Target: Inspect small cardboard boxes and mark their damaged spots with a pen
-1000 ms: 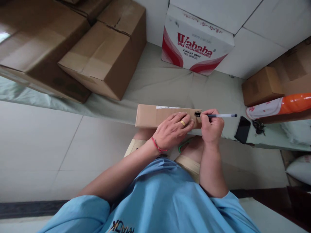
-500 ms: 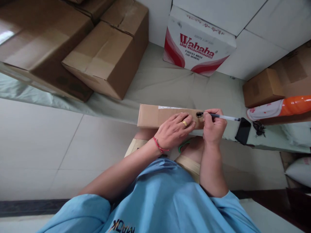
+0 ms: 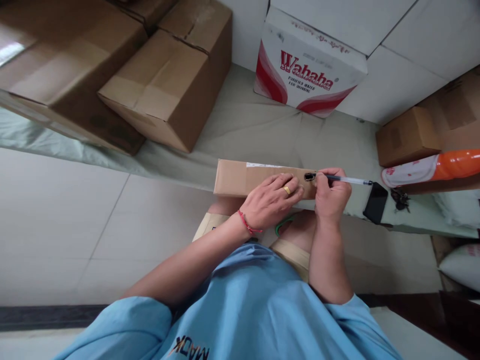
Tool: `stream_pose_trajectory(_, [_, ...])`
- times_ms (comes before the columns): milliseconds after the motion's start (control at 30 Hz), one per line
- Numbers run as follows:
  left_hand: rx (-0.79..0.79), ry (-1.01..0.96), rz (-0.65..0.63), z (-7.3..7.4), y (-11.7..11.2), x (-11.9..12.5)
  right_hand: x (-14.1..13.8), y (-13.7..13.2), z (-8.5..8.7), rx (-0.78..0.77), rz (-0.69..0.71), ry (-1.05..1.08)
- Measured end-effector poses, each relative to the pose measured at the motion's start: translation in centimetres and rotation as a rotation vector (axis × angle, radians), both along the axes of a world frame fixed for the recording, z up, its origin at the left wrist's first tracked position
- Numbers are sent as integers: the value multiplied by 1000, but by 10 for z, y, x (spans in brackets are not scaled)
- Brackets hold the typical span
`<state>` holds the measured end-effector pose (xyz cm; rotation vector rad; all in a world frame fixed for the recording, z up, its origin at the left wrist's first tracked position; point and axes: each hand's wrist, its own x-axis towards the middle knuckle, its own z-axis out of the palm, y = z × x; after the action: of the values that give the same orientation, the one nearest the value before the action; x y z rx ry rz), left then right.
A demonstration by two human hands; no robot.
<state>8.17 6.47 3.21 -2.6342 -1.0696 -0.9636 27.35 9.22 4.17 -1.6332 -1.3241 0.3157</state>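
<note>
A long narrow cardboard box [image 3: 230, 179] lies across the edge of the cloth-covered surface, above my thighs. My left hand [image 3: 272, 197] rests on its top with the fingers laid over the cardboard; the thumb is hidden. Near the box's right end is a dark oblong patch [image 3: 309, 176] with a black outline; I cannot tell if it is a hole. My right hand [image 3: 332, 192] pinches a pen [image 3: 352, 180] with a clear barrel. The pen's tip end points left at the dark patch, and its other end reaches toward a black phone [image 3: 375, 202].
Large cardboard boxes [image 3: 150, 80] stand at the back left. A white and red Wahaba water carton [image 3: 307, 70] leans near the wall. At right are a smaller carton [image 3: 407, 136], an orange bottle [image 3: 455, 165] and keys [image 3: 400, 199] beside the phone.
The view has shifted very slightly. Both hands, the box and the pen keep nearly the same places, with the pen still at the dark patch.
</note>
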Motion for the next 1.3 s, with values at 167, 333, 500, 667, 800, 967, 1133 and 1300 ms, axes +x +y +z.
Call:
stream_pose_trajectory(167, [-12, 21, 0, -1, 0, 0, 1, 2, -4, 21, -46, 33])
stream_pose_trajectory(333, [-3, 7, 1, -3, 1, 0, 4, -2, -8, 45, -75, 6])
stream_pose_trajectory(500, [11, -12, -2, -3, 1, 0, 26, -10, -17, 169, -147, 38])
stream_pose_trajectory(667, [-5, -3, -3, -3, 2, 1, 80, -3, -31, -61, -72, -374])
stream_pose_trajectory(800, [-23, 22, 2, -3, 2, 1, 116, 11, -47, -370, 6, -653])
stream_pose_trajectory(967, [-13, 27, 3, -1, 2, -1, 129, 23, -68, -547, -13, -703])
stream_pose_trajectory(1133, [-25, 48, 13, 1, 2, -1, 150, 16, -77, -440, -33, -603])
stream_pose_trajectory(1300, [-28, 30, 6, 2, 3, 0, 211, -5, -72, -411, -407, -655])
